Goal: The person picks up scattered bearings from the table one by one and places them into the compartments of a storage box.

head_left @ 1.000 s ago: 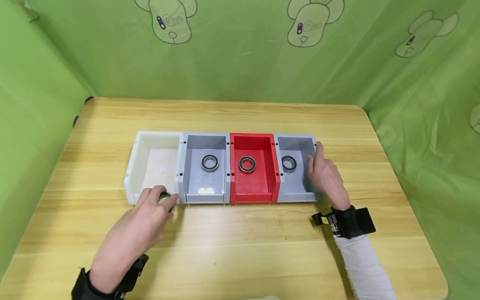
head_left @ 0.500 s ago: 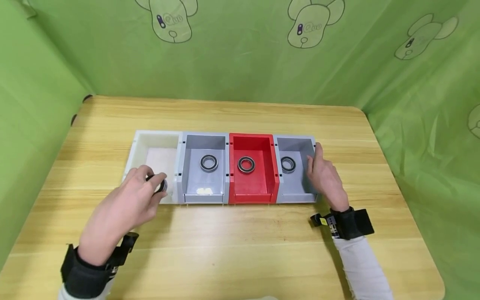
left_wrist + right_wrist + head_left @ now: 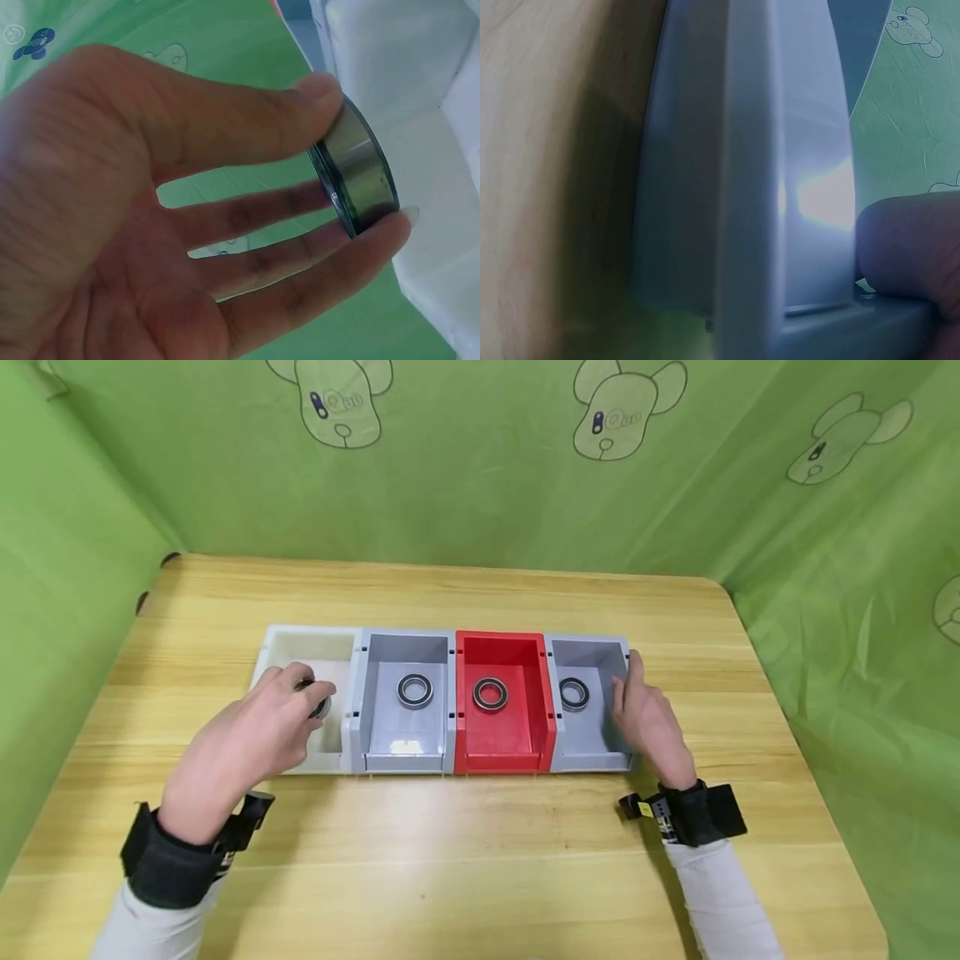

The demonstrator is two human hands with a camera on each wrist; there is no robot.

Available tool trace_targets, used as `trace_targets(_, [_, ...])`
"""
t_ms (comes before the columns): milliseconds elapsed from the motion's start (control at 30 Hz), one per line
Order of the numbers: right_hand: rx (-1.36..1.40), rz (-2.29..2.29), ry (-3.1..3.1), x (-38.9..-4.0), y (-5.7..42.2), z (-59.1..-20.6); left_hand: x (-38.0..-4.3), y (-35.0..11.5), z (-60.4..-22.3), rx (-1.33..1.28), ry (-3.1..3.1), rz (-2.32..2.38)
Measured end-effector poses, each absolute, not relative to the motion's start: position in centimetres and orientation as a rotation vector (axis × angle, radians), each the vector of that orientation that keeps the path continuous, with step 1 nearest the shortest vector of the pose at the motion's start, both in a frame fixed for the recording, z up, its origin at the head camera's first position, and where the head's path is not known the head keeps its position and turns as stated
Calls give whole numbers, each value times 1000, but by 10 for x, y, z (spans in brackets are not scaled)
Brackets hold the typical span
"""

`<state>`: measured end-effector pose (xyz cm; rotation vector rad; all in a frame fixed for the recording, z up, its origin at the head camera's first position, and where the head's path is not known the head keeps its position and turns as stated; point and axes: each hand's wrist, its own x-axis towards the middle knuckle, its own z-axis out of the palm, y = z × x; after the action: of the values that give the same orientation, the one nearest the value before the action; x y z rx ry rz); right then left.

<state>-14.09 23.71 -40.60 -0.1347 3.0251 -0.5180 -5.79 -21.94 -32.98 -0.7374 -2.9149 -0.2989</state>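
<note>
My left hand pinches a ball bearing between the thumb and fingertips, tilted on edge over the white bin. In the left wrist view its shiny outer ring faces the thumb side, with the bin's pale wall behind. At the far end of the row, my right hand grips the side wall of the right grey bin, thumb inside; its other fingers are mostly hidden. That wall fills much of the right wrist view. A bearing lies flat inside this bin, near its left wall.
Between the end bins stand a grey bin and a red bin, joined side by side. One bearing lies in the grey one, another in the red. A wooden table carries the row; green cloth hangs behind.
My left hand has carried the bearing from the white bin's front edge, up and leftward, further in over that bin. The right hand has kept its hold on the right grey bin.
</note>
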Motion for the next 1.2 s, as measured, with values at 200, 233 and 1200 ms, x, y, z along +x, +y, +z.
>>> trace_targets(200, [-140,-500,3045,-142,237,-406,-71,-223,-336,-749,-2940,-293])
trace_targets(233, [-137,-498,3044,-142,237,-406,-73,-223,-337,-748,-2938,-298])
trace_targets(1200, [-54,-534,2992,-144,235,-406,-118,-229,-361,-642,-3260,-403])
